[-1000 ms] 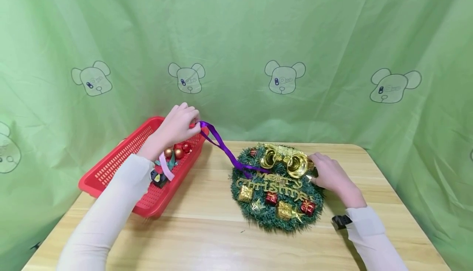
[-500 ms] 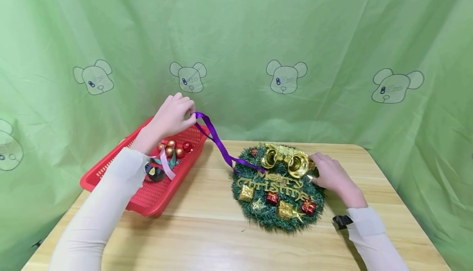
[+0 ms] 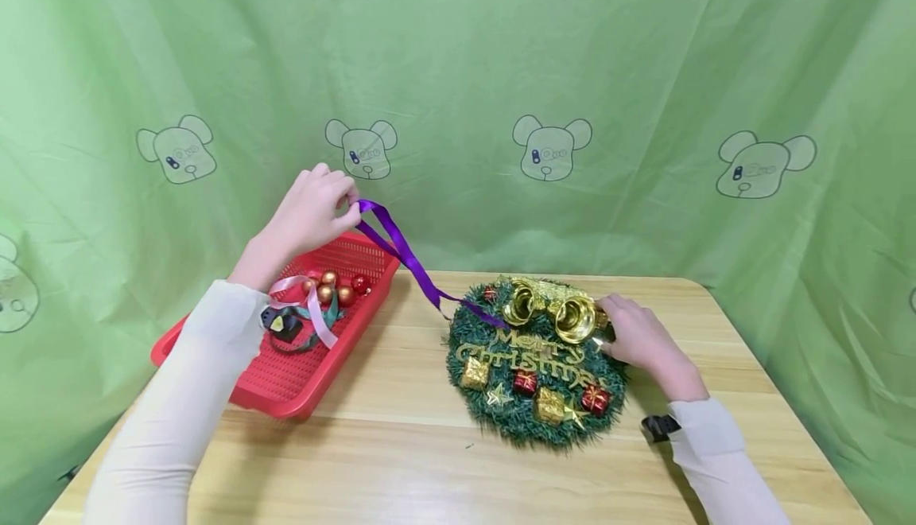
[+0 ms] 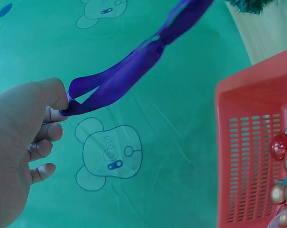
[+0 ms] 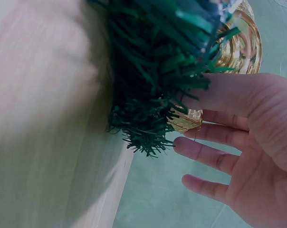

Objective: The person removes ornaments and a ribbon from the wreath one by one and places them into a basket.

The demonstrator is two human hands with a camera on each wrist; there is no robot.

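Observation:
My left hand (image 3: 304, 211) is raised above the far end of the red basket (image 3: 331, 383), pinching a purple ribbon (image 3: 404, 253) between thumb and forefinger. The ribbon forms a loop in the left wrist view and runs down taut to the green tinsel wreath (image 3: 494, 421) lying on the table. Gold bells (image 3: 575, 320), "Merry Christmas" lettering (image 3: 533, 362) and small gift boxes (image 3: 549, 406) decorate the wreath. My right hand (image 3: 639, 340) grips the wreath's right edge by the bells, its thumb partly hidden by tinsel (image 5: 153, 66) and its other fingers fairly straight.
Inside the basket lie gold balls (image 3: 346, 295), a red ball (image 3: 360, 282), a pink ribbon (image 3: 318, 318) and a dark ornament (image 3: 286, 326). A green curtain (image 3: 458, 48) hangs behind the wooden table (image 3: 401, 461). A black band (image 3: 660, 428) is at the right wrist.
My left hand has moved up and to the left, drawing the purple ribbon tighter and pulling its lower end off the wreath's lettering. The right hand and wreath have stayed put.

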